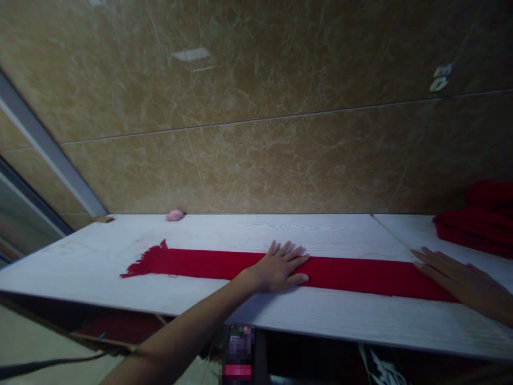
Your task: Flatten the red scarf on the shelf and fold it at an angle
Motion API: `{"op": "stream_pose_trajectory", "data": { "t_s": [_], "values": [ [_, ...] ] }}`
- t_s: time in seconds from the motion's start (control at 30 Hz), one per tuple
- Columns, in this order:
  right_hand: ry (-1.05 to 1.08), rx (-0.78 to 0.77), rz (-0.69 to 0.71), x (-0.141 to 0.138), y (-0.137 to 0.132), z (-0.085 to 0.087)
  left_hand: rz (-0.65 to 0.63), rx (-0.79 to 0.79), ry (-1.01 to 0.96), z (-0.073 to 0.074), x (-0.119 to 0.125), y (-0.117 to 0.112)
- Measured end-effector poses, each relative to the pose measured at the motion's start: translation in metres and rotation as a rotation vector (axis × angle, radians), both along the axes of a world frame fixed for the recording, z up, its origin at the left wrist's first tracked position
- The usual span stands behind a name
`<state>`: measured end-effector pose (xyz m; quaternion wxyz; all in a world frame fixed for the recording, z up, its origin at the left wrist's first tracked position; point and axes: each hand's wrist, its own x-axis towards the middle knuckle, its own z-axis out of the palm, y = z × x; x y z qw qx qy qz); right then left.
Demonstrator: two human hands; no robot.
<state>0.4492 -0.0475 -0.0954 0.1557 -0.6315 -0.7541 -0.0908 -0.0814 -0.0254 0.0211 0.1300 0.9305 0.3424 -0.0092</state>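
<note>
A long red scarf (pixel 208 264) with a fringed left end lies stretched flat along the white table (pixel 100 278). My left hand (pixel 282 267) lies flat on the scarf near its middle, fingers spread. Farther right, my right hand (pixel 457 278) rests palm down on the scarf's right part, its fingers stretched out and pointing left.
A pile of red cloth (pixel 481 222) sits at the table's far right against the marble wall. A small pink object (pixel 175 215) lies at the table's back edge. A seam (pixel 390 238) splits the table top on the right. Dark clutter and a cable lie under the table.
</note>
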Motion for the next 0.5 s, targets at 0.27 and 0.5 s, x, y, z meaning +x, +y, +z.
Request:
{"op": "stream_pose_trajectory", "data": {
  "t_s": [0.27, 0.5],
  "values": [
    [-0.049, -0.134, -0.011, -0.005, 0.0, 0.013, 0.35, 0.045, 0.115, 0.004, -0.124, -0.003],
    [-0.055, -0.069, -0.025, -0.009, 0.001, 0.01, 0.658, 0.068, 0.162, 0.005, -0.237, 0.006]
  ]
}}
